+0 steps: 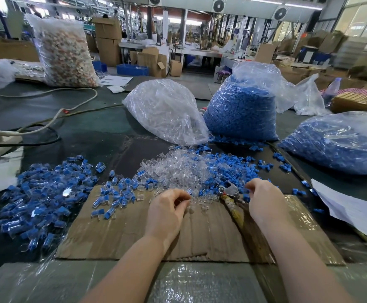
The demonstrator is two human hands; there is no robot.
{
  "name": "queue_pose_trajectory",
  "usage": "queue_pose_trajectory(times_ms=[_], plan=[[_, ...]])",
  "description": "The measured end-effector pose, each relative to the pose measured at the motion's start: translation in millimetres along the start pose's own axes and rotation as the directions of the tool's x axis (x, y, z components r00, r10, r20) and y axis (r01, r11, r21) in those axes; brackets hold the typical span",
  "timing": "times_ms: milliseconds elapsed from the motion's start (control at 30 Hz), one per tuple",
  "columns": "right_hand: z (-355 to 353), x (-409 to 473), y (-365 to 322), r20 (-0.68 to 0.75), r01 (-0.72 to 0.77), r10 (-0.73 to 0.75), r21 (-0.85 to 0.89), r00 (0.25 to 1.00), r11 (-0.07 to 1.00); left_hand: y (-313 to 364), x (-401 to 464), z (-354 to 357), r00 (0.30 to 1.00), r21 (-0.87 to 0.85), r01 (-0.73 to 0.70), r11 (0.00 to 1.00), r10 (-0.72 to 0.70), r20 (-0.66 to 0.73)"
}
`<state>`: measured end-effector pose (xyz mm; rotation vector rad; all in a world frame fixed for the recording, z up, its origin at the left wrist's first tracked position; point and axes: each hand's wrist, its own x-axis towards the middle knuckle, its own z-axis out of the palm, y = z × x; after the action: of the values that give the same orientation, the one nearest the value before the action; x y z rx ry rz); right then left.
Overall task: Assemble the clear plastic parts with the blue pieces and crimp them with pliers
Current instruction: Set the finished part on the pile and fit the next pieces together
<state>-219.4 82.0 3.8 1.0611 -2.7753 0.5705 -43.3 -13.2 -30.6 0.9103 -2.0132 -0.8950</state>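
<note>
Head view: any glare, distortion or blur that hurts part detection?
Head view: wide-angle bending curves the ceiling and far benches; glare patches sit on the clear plastic wrap along the near table edge and on the transparent bag of clear parts; the loose pile of clear plastic parts reads low-contrast; background soft.

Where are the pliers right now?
The pliers lie on the cardboard sheet right of centre, head at the edge of the clear parts pile, just left of the right hand.
</note>
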Motion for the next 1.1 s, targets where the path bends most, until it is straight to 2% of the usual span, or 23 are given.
queue_pose_trajectory(times_ms=[133, 267, 367, 533, 633, 733, 933, 1100], plan=[[-2, 7, 4, 0.162, -0.019, 0.025, -0.037, 0.986, 0.999, 0, 0, 2, 1.000, -0.024, 0.017, 1.000, -0.017, 0.005], [-1, 11, 6, 0.208, -0.021, 0.026, -0.028, 0.978, 0.999, -1, 1, 2, 1.000, -0.032, 0.015, 0.999, -0.015, 0.004], [0, 11, 5, 0.173, -0.015, 0.018, -0.016, 0.985, 1.000, -1, 1, 2, 1.000, -0.041, 0.002, 0.999, -0.002, -0.004], [0, 3, -3, 0.007, 0.087, -0.088, 0.047, 0.996, 0.995, 0, 1, 2, 1.000, -0.070, 0.003, 0.998, -0.003, -0.008], [3, -7, -19, -0.006, 0.197, -0.199, 0.168, 0.980, 0.966, 0, 1, 2, 1.000, -0.088, -0.003, 0.996, 0.003, 0.003], [11, -19, -31, 0.008, 0.276, -0.283, 0.190, 0.959, 0.942, 0, 0, 2, 1.000, -0.059, -0.006, 0.998, 0.006, 0.003], [18, -39, -42, -0.120, 0.328, -0.307, 0.244, 0.944, 0.913, -1, 2, 2, 1.000, 0.022, -0.008, 1.000, 0.008, 0.001], [30, -53, -45, -0.131, 0.314, -0.287, 0.320, 0.949, 0.894, -3, 2, -1, 0.999, 0.047, -0.038, 0.998, 0.037, 0.006]])
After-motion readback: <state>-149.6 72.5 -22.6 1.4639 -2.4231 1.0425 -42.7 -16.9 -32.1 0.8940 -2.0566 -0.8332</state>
